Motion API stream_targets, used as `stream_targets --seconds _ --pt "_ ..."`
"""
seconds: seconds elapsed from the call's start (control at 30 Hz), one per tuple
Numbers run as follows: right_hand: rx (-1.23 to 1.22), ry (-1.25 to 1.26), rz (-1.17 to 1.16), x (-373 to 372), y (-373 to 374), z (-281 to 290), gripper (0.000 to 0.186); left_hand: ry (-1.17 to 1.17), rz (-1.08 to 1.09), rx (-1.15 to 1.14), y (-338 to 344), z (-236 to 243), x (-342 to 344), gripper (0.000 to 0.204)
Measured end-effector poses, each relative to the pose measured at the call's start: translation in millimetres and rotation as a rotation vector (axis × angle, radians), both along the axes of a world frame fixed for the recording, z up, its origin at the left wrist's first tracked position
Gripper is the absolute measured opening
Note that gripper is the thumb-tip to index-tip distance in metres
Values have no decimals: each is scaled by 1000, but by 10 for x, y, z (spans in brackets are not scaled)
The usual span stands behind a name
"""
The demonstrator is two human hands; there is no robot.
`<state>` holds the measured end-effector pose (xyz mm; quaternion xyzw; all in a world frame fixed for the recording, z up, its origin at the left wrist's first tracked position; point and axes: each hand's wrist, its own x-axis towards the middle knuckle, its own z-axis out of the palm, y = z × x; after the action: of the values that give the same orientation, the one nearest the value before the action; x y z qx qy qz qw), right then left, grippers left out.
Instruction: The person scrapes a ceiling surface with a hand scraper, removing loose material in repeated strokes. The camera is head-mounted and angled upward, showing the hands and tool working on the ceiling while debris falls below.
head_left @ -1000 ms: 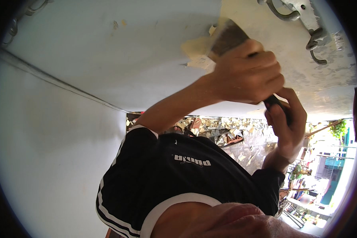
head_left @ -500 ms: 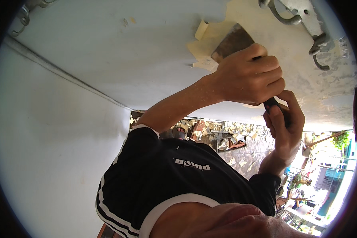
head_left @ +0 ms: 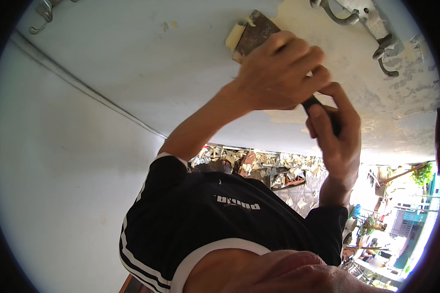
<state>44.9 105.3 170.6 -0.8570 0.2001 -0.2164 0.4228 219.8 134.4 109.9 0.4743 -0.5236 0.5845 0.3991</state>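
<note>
My left hand [head_left: 288,73] is wrapped round the upper part of a scraper, just behind its wide, stained metal blade [head_left: 255,34]. My right hand [head_left: 335,129] grips the black handle [head_left: 310,102] lower down. The blade lies against a pale wall [head_left: 132,58] where the paint has lifted, with a cream curled flake [head_left: 235,34] at its left edge. A yellowish-grey scraped patch [head_left: 366,102] spreads to the right of my hands.
Metal hooks [head_left: 384,53] are fixed at the upper right, others [head_left: 44,22] at the upper left. A plain side wall [head_left: 63,176] meets the surface at a seam. Paint chips [head_left: 269,161] litter the floor below; a bright doorway with plants [head_left: 423,173] is at the right.
The scraper and both my hands have moved up and to the left, pushing under the lifted paint; the curled flake now sits farther left at the blade's edge.
</note>
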Motion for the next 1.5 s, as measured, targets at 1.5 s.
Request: stream_targets --seconds 1.5 --pt "8 -84 76 258 210 70 30 -16 0 98 420 260 232 13"
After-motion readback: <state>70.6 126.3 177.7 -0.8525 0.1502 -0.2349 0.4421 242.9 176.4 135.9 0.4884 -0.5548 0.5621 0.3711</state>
